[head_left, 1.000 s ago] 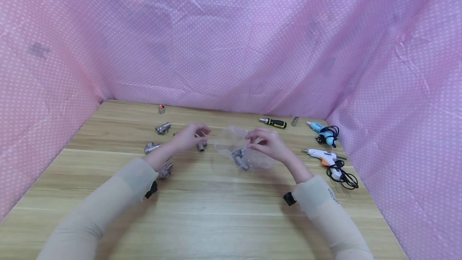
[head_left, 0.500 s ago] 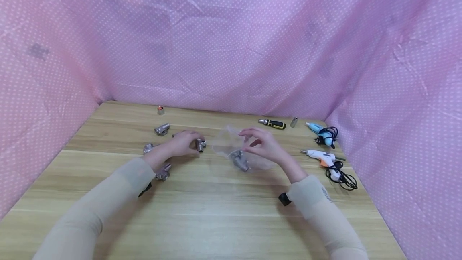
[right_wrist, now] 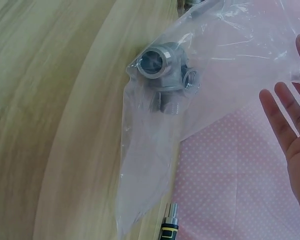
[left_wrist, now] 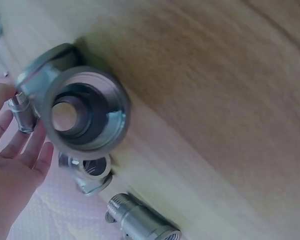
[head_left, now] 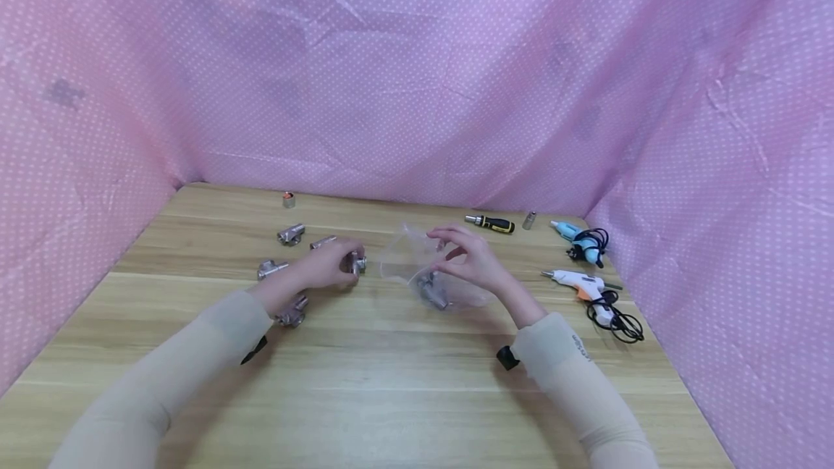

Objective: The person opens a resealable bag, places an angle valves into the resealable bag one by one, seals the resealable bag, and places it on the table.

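Observation:
My left hand (head_left: 329,266) is low over the table in the head view. Its thumb and fingers grip a small threaded metal pipe fitting (left_wrist: 24,112), partly hidden by the hand in the head view. Just to the right stands a clear plastic bag (head_left: 402,255), its mouth raised. Metal tee fittings (right_wrist: 162,67) lie inside the bag. With thumb and fingertips my right hand (head_left: 474,260) holds the bag's upper edge; its other fingers are spread in the right wrist view. The pinch itself is barely visible.
More metal fittings (head_left: 291,234) lie around the left forearm, and a short ring-like fitting (head_left: 289,200) stands at the back left. A screwdriver (head_left: 490,224), a small metal cylinder (head_left: 529,220), a blue corded tool (head_left: 580,239) and a white glue gun (head_left: 583,284) lie right. Pink cloth (head_left: 417,93) hangs behind.
My left hand has come down from near the bag to the fitting on its left and gripped it. My right hand has shifted slightly left with the bag's edge.

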Demonstrator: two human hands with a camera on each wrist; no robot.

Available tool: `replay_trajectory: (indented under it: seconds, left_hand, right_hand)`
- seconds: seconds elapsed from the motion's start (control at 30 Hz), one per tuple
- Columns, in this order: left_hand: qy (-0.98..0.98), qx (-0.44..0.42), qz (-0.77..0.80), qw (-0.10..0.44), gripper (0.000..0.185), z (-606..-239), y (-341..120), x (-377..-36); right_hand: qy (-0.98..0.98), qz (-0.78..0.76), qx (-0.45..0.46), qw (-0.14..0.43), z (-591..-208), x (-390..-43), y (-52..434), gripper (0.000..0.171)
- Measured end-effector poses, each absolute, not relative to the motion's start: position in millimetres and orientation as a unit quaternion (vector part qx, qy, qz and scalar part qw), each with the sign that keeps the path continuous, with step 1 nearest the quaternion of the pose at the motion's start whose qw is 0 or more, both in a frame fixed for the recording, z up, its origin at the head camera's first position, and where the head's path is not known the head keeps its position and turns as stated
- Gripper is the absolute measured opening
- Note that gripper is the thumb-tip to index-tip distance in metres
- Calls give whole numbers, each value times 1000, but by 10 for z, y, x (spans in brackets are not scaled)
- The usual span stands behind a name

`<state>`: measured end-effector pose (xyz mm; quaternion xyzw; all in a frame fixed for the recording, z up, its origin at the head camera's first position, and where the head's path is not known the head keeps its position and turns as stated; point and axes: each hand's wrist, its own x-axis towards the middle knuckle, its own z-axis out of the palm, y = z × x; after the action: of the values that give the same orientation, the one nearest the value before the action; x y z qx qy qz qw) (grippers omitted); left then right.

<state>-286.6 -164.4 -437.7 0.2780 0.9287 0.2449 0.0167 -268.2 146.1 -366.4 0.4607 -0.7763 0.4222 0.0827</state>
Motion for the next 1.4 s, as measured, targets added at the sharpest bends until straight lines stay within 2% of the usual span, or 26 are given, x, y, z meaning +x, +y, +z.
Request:
replay_trajectory:
  seconds: [0.2,0.43,0.63,0.87,1.4]
  left_hand:
    - [926,251,281,17,39,-4211,-1710,-2777]
    - [917,243,316,4,37,-4066,-1767,-2704]
    - [914,247,322,-4,37,-4019,-1773,-2658]
    - [906,249,342,-9,35,-3928,-1734,-2594]
    - [893,278,353,-23,36,-3637,-1395,-2509]
  right_hand:
    - [-779,440,435,98,-3796,-2773,1517,46]
    - [-821,422,361,129,-3831,-2839,1506,17]
    - [-840,385,363,117,-3792,-2822,1507,13]
    - [-830,347,433,58,-3780,-2835,1549,45]
    - [-856,296,412,-99,-3658,-2936,1600,104]
